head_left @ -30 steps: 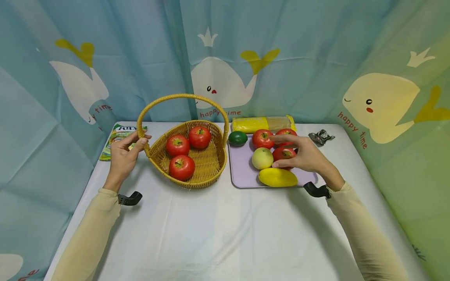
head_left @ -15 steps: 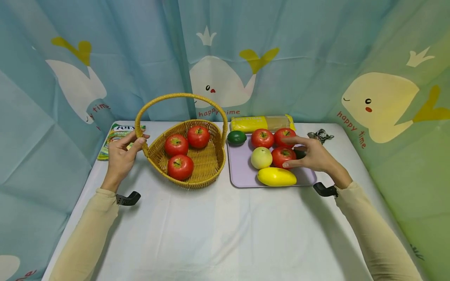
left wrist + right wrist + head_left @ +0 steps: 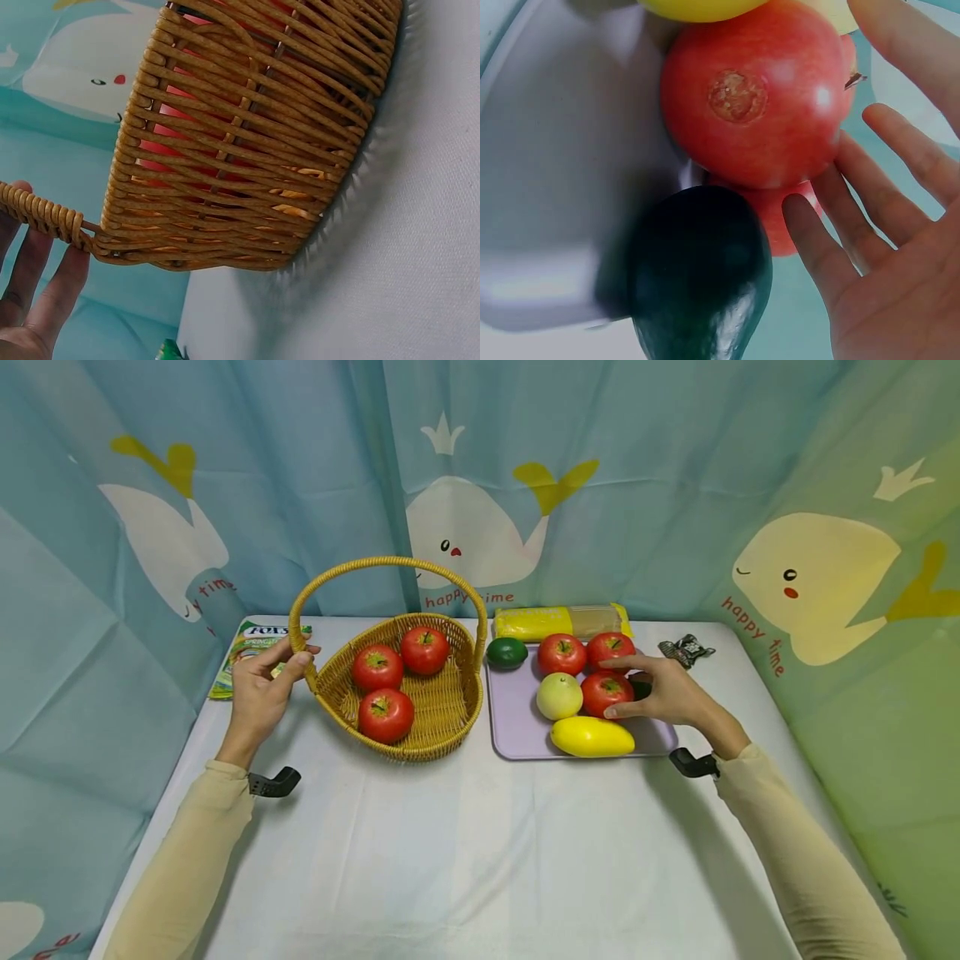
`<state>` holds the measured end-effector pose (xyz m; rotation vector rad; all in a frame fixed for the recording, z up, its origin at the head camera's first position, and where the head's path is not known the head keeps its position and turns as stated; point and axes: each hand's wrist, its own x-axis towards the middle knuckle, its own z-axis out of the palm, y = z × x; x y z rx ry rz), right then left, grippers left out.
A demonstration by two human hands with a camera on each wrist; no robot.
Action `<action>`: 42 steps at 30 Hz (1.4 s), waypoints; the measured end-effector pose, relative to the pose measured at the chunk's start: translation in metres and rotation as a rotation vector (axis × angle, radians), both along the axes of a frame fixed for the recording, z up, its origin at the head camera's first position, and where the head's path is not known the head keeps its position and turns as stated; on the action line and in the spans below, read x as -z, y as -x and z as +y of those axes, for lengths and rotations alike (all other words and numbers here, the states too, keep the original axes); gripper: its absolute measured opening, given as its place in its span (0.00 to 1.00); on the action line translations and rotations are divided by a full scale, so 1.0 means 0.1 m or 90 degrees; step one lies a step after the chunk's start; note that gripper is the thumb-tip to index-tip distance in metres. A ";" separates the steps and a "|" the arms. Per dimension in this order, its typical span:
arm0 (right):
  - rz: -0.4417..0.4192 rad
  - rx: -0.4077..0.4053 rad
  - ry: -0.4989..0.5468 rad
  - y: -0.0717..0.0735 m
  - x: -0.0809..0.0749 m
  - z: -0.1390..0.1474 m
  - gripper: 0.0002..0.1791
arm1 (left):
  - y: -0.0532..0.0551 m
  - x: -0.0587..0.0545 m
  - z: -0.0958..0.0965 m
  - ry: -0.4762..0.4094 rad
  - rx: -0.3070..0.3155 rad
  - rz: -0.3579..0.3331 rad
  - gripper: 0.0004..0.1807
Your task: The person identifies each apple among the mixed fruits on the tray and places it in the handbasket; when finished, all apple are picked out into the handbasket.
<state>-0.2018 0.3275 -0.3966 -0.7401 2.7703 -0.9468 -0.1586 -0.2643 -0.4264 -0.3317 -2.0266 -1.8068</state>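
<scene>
My left hand (image 3: pixel 258 689) pinches the left foot of the handle (image 3: pixel 386 562) of a wicker basket (image 3: pixel 442 747). Three red apples (image 3: pixel 386 716) lie inside it. In the left wrist view, fingers (image 3: pixel 64 289) touch the wrapped handle (image 3: pixel 37 211) just beside the woven wall. Over the lilac tray (image 3: pixel 517 739), my right hand (image 3: pixel 663 693) has thumb and fingers spread around the right side of a red apple (image 3: pixel 606 693). The right wrist view shows those fingers (image 3: pixel 817 247) fairly straight, close to the apple (image 3: pixel 757 97), with a dark green avocado-shaped fruit (image 3: pixel 701 262) below.
Also on the tray are two more red apples (image 3: pixel 561 654), a pale green round fruit (image 3: pixel 559 696), a yellow mango-like fruit (image 3: pixel 592 737) and a green lime (image 3: pixel 507 652). Behind lies a yellow noodle packet (image 3: pixel 532 623). A green bag (image 3: pixel 251 647) and a dark wrapper (image 3: pixel 686 651) flank them.
My right hand has shifted slightly right and come around the front right apple, uncovering more of the apples. My left hand stays at the basket handle.
</scene>
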 end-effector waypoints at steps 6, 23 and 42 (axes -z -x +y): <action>-0.003 0.005 -0.029 0.04 0.02 0.03 0.40 | 0.00 0.01 0.00 0.000 -0.001 -0.002 0.16; 0.061 -0.004 -0.071 0.05 0.11 -0.01 0.39 | 0.00 0.02 -0.01 -0.014 0.004 -0.005 0.16; 0.060 0.023 -0.131 0.04 0.13 -0.15 0.40 | 0.01 0.03 -0.01 -0.028 0.010 0.000 0.17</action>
